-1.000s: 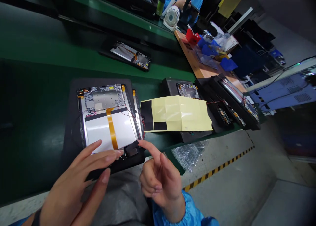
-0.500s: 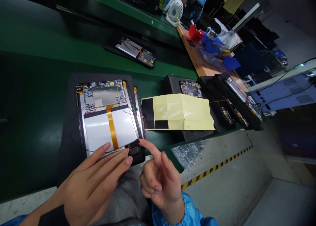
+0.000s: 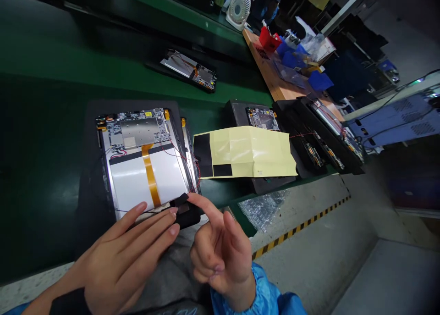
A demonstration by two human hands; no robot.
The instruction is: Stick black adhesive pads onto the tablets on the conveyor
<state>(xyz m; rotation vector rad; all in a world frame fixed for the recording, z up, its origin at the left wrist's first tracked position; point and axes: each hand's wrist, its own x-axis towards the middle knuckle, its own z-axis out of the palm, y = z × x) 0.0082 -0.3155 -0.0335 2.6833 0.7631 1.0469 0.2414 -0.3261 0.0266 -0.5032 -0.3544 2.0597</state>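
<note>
Free tabletop (image 3: 37,150) left of opened tablet (image 3: 129,177).
Yellow sheet (image 3: 245,152) obstructs right; second tablet (image 3: 189,70) beyond, green gap between.

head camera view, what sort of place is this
Probably an electronics assembly or repair workshop: an opened device with its circuit board bare lies on a green bench, and black-and-yellow tape marks the floor.

Left hand (image 3: 118,262) is facing palm down at lower left, fingers (image 3: 151,230) extending toward centre, right hand (image 3: 222,246) is showing its palm at lower centre, index finger (image 3: 206,207) pointing up-left, other fingers curling.
</note>
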